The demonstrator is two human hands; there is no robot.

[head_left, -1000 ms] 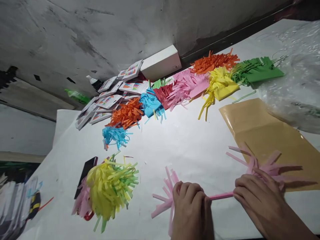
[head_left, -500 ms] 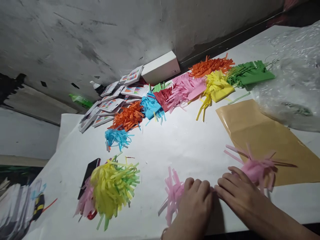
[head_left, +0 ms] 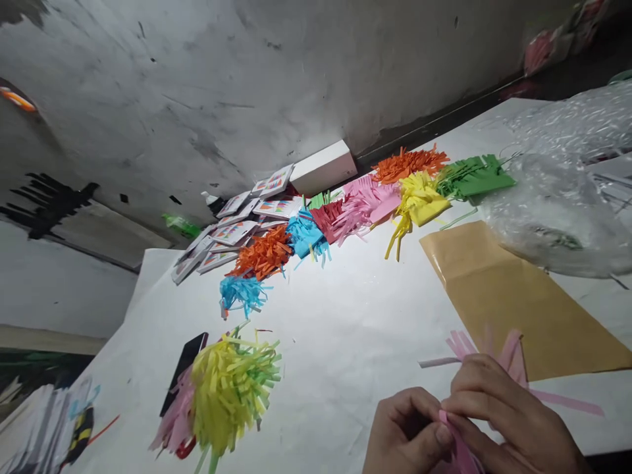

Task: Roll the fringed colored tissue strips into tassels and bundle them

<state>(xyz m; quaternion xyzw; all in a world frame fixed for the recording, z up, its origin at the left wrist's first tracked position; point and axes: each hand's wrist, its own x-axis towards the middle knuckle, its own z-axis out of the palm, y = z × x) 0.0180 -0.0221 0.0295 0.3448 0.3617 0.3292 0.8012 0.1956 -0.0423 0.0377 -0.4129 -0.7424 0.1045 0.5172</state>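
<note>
Down at the table's [head_left: 355, 316] near edge, both hands pinch the pink fringe [head_left: 494, 359]. Its strips fan up and rightward over the brown sheet [head_left: 498, 289]. Right hand [head_left: 498, 415] is curled tight around it, left hand [head_left: 409, 431] nips the bottom end.

At the lower right of the frame, the left hand [head_left: 407, 434] and right hand [head_left: 498, 415] meet, pinching pink fringed paper [head_left: 508, 355] together. A yellow-green pompom [head_left: 232, 388] lies lower left on the white bench [head_left: 345, 329]; coloured fringe bundles [head_left: 345, 210] line the back.
</note>
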